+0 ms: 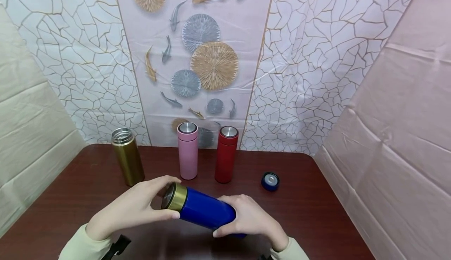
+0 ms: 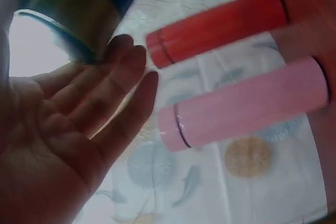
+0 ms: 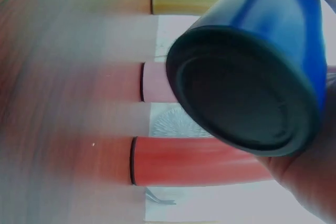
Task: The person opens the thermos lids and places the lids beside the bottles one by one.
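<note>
A blue thermos bottle [image 1: 208,209] is tilted above the table, topped with a gold lid [image 1: 179,197]. My right hand [image 1: 244,215] grips its blue body near the base; the black bottom [image 3: 236,93] faces the right wrist camera. My left hand [image 1: 141,203] holds the gold lid between thumb and fingers; in the left wrist view its fingers [image 2: 113,90] reach around the lid's edge. Behind stand a pink thermos [image 1: 188,154] and a red thermos [image 1: 226,158], both lidded. Further left, a gold thermos [image 1: 129,160] stands with its steel mouth uncovered.
A loose blue lid [image 1: 270,181] lies on the dark red-brown table [image 1: 303,213] at the right, its inner side up. Patterned cloth [image 1: 299,76] hangs behind the table's back edge, and pale cloth walls [image 1: 398,134] flank it.
</note>
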